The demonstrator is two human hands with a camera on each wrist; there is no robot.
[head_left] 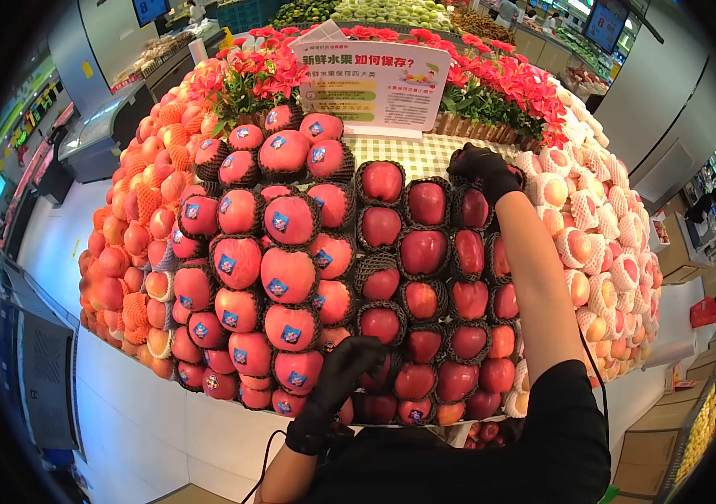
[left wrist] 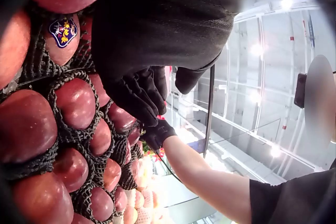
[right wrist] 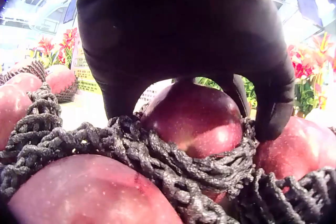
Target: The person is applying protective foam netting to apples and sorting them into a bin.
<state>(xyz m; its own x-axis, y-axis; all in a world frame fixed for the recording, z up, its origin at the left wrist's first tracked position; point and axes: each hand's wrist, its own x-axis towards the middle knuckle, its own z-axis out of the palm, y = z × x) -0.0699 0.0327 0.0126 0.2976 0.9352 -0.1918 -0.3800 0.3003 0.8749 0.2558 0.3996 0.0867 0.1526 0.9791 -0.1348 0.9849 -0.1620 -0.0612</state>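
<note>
My right hand (head_left: 484, 166), in a black glove, reaches to the back row of dark red apples. In the right wrist view its thumb and fingers curl round a dark red apple (right wrist: 194, 121) seated in a black foam net (right wrist: 157, 155). The hand covers the top of that apple. Near the front of the pile, my gloved left hand (head_left: 345, 374) hovers close over the dark apples with nothing in it. Its fingers (left wrist: 139, 95) hang loosely bent beside netted apples (left wrist: 76, 103) in the left wrist view.
Larger pink-red apples (head_left: 291, 273) with blue stickers are stacked to the left. White-netted fruit (head_left: 580, 244) slopes down on the right, orange-netted fruit (head_left: 135, 311) on the far left. A printed sign (head_left: 370, 88) and red flowers (head_left: 513, 97) stand behind a checked cloth (head_left: 412, 155).
</note>
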